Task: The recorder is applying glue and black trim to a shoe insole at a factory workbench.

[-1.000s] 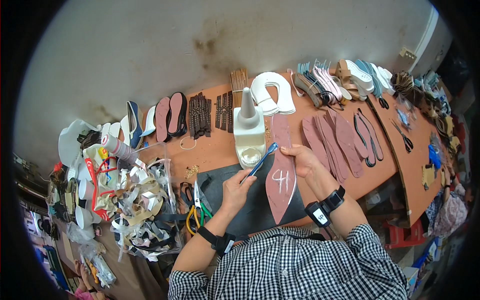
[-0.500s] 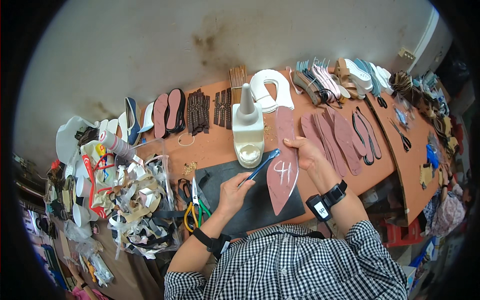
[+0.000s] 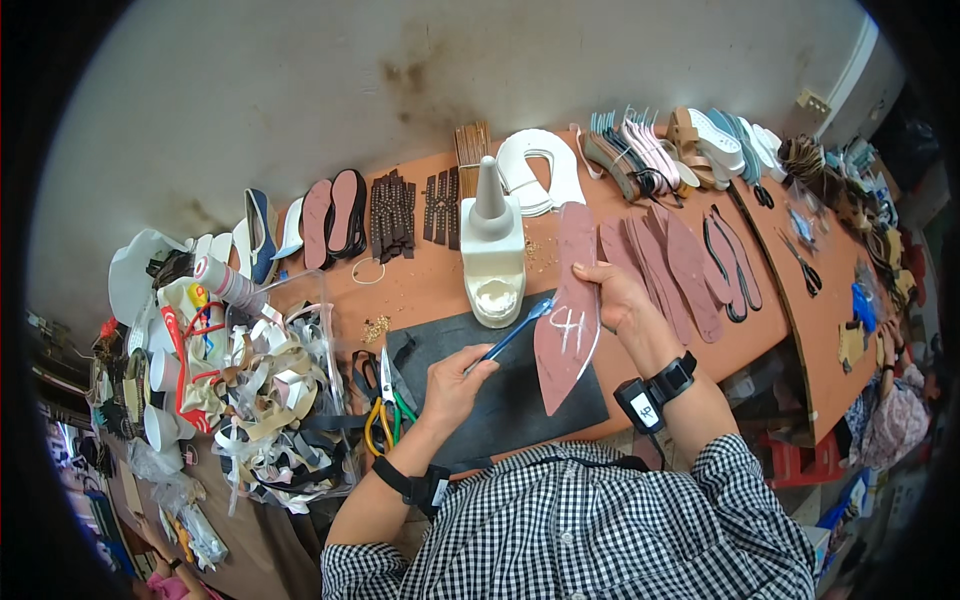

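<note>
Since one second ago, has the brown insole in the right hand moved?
Yes. The brown insole has tilted, its pointed tip swinging left relative to the white glue container.

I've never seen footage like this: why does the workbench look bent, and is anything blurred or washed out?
Head view: the fisheye lens bows the orange workbench and leaves a black rim at the corners; light is soft and even, with no harsh glare; the left hand, its blue brush and the brown sole piece in the right hand look sharp.
</note>
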Demonstrator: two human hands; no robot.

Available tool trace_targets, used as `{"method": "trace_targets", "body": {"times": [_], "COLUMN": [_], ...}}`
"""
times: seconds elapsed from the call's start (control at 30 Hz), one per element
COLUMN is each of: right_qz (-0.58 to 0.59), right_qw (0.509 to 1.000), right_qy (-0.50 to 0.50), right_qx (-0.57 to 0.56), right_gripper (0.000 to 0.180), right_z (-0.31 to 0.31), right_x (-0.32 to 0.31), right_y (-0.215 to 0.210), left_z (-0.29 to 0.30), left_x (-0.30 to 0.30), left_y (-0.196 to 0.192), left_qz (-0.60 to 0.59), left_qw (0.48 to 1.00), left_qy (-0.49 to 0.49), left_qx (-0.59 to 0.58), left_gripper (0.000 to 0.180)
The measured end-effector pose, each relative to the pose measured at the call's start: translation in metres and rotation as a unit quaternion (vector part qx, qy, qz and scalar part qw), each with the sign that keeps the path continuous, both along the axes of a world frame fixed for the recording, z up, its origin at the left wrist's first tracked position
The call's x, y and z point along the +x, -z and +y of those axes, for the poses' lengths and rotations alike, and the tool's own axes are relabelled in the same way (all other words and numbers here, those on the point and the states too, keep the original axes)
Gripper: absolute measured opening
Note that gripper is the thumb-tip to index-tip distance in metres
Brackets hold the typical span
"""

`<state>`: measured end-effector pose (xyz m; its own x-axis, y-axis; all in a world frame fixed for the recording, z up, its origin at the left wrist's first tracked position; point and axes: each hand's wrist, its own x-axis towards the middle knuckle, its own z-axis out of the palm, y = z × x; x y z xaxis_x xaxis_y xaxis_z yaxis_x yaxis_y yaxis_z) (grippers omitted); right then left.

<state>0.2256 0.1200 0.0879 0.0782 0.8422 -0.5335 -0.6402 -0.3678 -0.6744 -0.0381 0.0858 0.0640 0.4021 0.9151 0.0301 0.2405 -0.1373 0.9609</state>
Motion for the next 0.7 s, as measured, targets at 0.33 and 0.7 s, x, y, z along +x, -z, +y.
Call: {"method": "trace_targets", "body": {"times": [0.33,0.7], "right_qz": [0.03,0.039], "right_qw": [0.999,0.991], "right_qy": [0.037,0.127], "right_qx": [0.01,0.011], "right_gripper": [0.023,0.023], "right_z": [0.0,0.004], "right_x": [0.003,0.011], "right_y": [-0.007,-0.007], "left_z": [-0.004,-0.009], "left_x": [-0.007,-0.012], "left_y": [0.0,0.006], "left_qz": [0.014,0.008], "left_qw": [1.0,1.0], "left_qy": [-0.001,-0.005], "left_qx": [-0.01,-0.011], "left_gripper": [0.019,0.02]}}
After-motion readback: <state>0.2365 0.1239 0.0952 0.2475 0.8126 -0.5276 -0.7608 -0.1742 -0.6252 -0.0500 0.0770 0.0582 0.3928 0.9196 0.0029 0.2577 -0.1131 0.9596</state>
